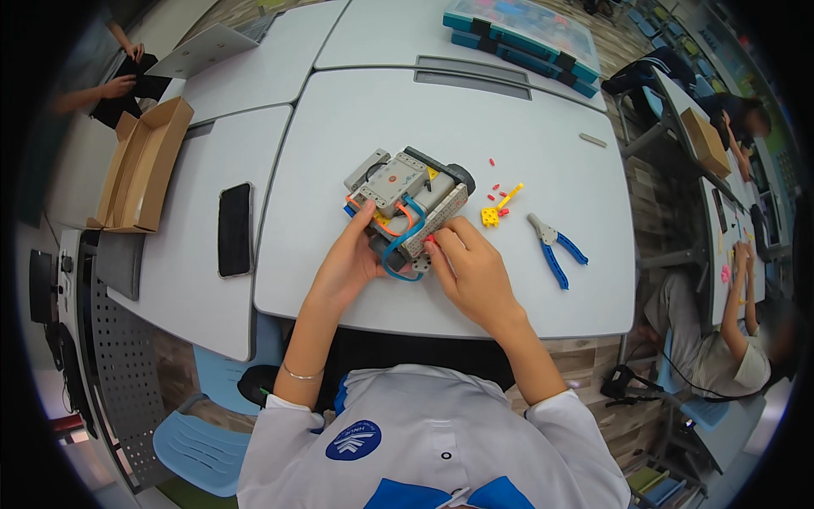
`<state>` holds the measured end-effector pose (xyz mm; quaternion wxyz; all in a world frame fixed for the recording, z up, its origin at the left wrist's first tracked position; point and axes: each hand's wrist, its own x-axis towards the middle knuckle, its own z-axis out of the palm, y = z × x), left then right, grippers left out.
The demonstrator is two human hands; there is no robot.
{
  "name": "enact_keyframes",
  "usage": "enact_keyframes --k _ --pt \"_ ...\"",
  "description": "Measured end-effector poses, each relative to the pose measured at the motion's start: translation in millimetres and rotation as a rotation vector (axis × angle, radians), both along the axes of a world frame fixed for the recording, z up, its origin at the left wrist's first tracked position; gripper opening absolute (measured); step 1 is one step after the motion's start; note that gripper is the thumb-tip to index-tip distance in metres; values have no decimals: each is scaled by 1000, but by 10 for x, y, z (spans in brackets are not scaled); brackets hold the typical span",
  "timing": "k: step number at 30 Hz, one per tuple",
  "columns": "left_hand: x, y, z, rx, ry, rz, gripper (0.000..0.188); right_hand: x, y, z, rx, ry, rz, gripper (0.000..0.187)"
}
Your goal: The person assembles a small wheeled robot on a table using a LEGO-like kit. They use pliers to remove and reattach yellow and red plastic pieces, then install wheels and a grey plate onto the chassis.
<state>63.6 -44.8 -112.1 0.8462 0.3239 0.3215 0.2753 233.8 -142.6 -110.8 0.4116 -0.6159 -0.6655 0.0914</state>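
A single head-worn fisheye view looks steeply down onto the bench [543,280] from close above its near edge. Straight edges bend toward the dark rim.

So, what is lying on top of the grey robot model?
On the grey robot model lie an orange cable and a blue cable. The left hand and right hand cover its near edge.

We see a grey blocky model robot [407,204] with orange and blue cables, blue-handled metal pliers [555,250], a yellow plastic connector piece [490,216], and a black flat phone [235,229].
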Motion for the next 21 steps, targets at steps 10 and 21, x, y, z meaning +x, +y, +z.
enact_keyframes --k 10,21 --pt "317 488 -138 52 -52 -26 68 53 14 45 147 3 -56 9" --pt "182 550 -137 30 -69 -30 67 757 -31 -298 -47 -176 -456 10"
